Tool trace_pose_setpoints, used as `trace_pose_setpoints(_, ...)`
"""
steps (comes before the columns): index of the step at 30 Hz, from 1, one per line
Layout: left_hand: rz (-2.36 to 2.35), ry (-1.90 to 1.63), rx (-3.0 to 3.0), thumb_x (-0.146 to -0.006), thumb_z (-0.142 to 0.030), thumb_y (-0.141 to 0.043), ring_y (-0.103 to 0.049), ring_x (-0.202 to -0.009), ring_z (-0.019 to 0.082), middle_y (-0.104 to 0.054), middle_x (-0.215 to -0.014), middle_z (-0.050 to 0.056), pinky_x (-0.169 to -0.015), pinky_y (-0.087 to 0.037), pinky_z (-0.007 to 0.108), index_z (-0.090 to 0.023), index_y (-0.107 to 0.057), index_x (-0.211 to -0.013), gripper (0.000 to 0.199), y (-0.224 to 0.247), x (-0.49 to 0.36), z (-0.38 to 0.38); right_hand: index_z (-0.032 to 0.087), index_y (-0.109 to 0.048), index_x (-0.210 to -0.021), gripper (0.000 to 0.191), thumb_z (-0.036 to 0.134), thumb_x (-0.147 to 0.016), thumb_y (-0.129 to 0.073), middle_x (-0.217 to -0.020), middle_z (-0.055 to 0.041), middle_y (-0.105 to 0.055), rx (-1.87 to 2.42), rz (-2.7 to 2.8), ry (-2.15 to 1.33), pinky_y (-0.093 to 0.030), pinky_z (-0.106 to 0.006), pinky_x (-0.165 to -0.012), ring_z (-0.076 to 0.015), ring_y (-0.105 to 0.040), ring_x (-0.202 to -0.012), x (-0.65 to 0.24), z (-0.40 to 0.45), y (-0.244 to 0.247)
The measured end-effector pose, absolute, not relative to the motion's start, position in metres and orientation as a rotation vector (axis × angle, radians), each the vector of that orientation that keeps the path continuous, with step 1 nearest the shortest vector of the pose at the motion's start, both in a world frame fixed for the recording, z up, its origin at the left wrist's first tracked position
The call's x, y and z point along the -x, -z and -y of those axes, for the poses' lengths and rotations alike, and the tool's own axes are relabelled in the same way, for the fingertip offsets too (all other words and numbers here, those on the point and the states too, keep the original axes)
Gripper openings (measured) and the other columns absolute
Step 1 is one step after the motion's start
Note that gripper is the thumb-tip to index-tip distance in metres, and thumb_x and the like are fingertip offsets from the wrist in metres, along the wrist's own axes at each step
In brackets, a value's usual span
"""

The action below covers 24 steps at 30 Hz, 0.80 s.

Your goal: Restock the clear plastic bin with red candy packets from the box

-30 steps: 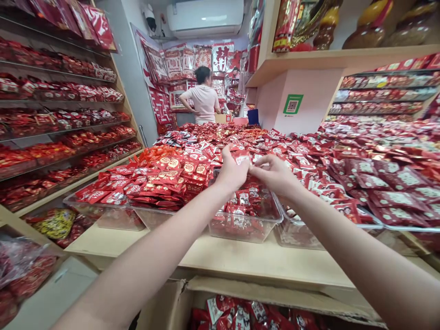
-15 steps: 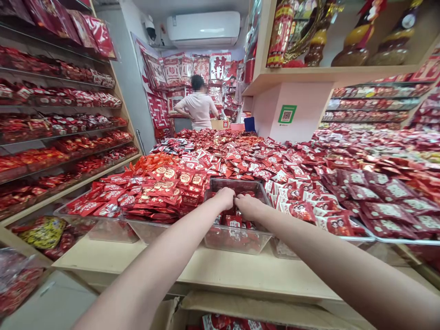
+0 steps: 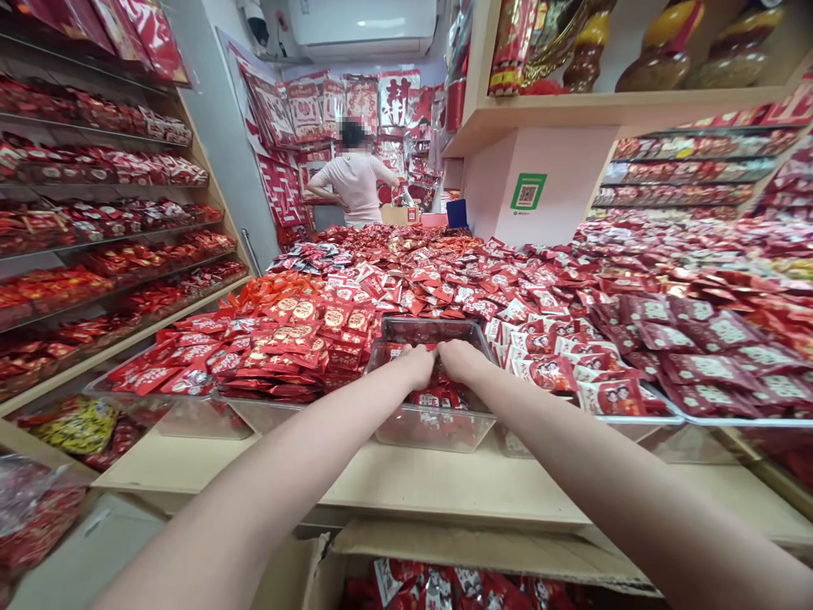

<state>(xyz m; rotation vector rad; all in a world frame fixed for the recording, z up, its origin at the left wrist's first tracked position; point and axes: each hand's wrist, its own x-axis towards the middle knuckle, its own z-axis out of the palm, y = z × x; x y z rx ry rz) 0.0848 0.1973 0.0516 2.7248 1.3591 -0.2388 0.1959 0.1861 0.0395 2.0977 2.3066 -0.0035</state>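
Two bare hands, the left hand (image 3: 416, 366) and the right hand (image 3: 461, 360), sit just beside each other, not clearly touching, their fingers dipped into a clear plastic tray (image 3: 432, 430) at 6 o'clock; whether they clamp anything cannot be told; red packets (image 3: 438, 396) lie in that tray; a heaped tray (image 3: 190, 415) stands at 8 o'clock on a pale wooden shelf (image 3: 330, 491); a person in a pink shirt (image 3: 356, 182) stands at 12 o'clock; a green-framed QR code sign (image 3: 528, 191) shows at 1 o'clock.

A pale wooden tabletop (image 3: 330, 493) runs across the view, carrying a row of clear plastic trays (image 3: 433, 429) set side by side. The trays hold red packets (image 3: 279, 356), heaped in a dense mound spreading toward the back.
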Motion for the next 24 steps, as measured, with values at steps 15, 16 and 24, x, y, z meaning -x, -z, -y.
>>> trace_pose_setpoints(15,-1.368,0.287,-2.709,-0.085,-0.028,-0.053,-0.054,-0.098,0.021,-0.053,-0.113,0.008,-0.081,-0.046,0.04,-0.016,-0.052,-0.111,0.028,-0.041,-0.093,-0.208,0.005,-0.05,-0.11,0.049,0.016,-0.065,-0.067,-0.098,-0.0197,-0.064,-1.98,-2.291,-0.112,-0.045,-0.034,-0.079,-0.0279,-0.06,-0.092,-0.194,-0.18,-0.03)
trace_pose_setpoints(16,-1.36,0.272,-2.7,-0.085,-0.028,-0.052,-0.055,-0.098,0.021,-0.054,-0.112,0.008,-0.081,-0.046,0.04,-0.016,-0.052,-0.11,0.028,-0.042,-0.092,-0.209,0.005,-0.048,-0.11,0.048,0.018,-0.067,-0.065,-0.098,-0.0194,-0.064,-1.968,-2.312,-0.13,-0.045,-0.034,-0.079,-0.0274,-0.061,-0.092,-0.193,-0.179,-0.03)
trace_pose_setpoints(24,-1.502,0.193,-2.633,-0.086,-0.031,-0.049,-0.054,-0.098,0.021,-0.053,-0.114,0.008,-0.082,-0.045,0.041,-0.016,-0.053,-0.11,0.028,-0.048,-0.084,-0.21,0.008,-0.052,-0.11,0.04,0.021,-0.073,-0.056,-0.103,-0.0187,-0.062,-1.988,-2.342,-0.117,-0.046,-0.036,-0.076,-0.0308,-0.058,-0.096,-0.191,-0.175,-0.033)
